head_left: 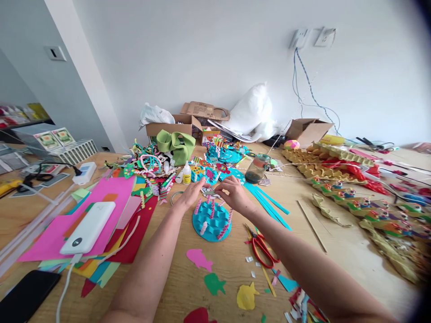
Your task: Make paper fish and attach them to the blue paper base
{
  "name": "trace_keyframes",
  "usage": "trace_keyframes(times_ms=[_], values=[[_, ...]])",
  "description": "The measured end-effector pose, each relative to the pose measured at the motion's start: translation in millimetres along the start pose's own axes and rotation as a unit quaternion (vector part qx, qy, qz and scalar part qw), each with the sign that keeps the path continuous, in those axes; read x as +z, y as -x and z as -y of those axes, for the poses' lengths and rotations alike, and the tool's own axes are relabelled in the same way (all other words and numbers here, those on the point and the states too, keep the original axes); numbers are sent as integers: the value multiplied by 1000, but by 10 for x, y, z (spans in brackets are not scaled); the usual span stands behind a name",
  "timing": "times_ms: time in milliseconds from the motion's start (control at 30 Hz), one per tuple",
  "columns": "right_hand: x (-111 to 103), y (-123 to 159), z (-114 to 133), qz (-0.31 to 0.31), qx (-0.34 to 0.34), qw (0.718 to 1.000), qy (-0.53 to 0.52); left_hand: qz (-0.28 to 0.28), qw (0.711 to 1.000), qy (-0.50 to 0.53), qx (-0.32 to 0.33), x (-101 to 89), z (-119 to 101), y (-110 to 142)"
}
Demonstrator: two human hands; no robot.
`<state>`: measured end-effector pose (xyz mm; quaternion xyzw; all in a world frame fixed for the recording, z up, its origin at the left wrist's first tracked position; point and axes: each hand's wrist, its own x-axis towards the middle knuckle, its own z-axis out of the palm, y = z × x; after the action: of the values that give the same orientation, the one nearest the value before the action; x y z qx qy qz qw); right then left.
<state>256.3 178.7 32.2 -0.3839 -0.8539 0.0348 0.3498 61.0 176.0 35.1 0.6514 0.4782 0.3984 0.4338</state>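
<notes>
My left hand hovers over the far left edge of a round blue base, its fingers stretched out and apart from the other hand. Opposite it, my right hand is closed in a pinch at the edge of a small white patterned paper cutout. The cutout lies between both hands, partly covered by fingers. Raised blue wavy strips cover the base, and several twisted pink pipe-cleaner posts stand up from it. Some posts lean outward.
Pink, green and yellow paper fish lie in front. Red-handled scissors rest at right. Behind are a glue bottle and a glass jar. A white power bank sits on coloured paper at left; egg-carton pieces fill the right.
</notes>
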Motion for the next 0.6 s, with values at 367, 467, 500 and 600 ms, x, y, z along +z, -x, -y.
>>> trace_keyframes(times_ms=[367,467,500,600], values=[[76,-37,-89,20,36,999,-3,28,997,-43,62,-8,123,-59],[71,-55,-87,26,39,999,-4,18,996,-58,59,12,132,-62],[70,-60,-86,27,40,999,-5,14,996,-64,56,24,136,-64],[66,-71,-82,31,39,999,0,6,995,-79,54,71,161,-75]])
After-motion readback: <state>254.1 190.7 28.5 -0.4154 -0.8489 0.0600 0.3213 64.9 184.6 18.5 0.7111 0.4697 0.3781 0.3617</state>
